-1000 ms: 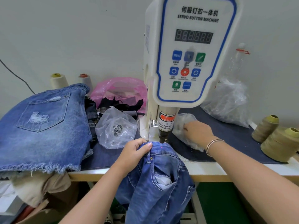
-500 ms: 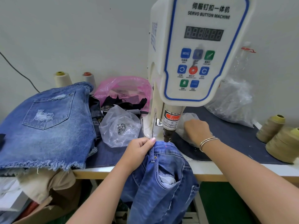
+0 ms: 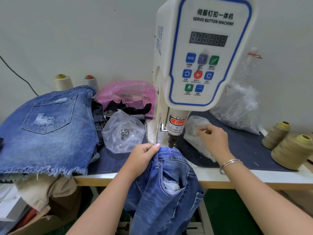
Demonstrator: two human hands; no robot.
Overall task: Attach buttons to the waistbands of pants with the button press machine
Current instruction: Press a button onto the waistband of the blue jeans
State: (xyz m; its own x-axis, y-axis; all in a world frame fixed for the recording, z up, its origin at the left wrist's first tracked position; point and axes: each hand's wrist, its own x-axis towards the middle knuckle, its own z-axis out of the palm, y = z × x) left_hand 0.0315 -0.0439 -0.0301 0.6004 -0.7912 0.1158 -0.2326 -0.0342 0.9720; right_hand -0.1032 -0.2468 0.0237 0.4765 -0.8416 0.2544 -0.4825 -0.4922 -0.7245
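While holding the waistband [image 3: 166,150] of the jeans [image 3: 162,192] under the press head [image 3: 171,143] of the button machine [image 3: 199,53], left hand [image 3: 144,158] pinches the denim fold, thumb on top. Red laser dot [image 3: 170,152] lies on the waistband, just near of the press head. Right hand [image 3: 214,141] hovers at the clear bag [image 3: 198,134] right of the machine, fingers curled; cannot tell if a button is pinched there. Judged step: fetching a button before pressing. Next calls for loading the button, keeping the dot on the mark, and moving fingers away from the head. Another bag of buttons [image 3: 124,133] and denim shorts [image 3: 47,124] sit at left.
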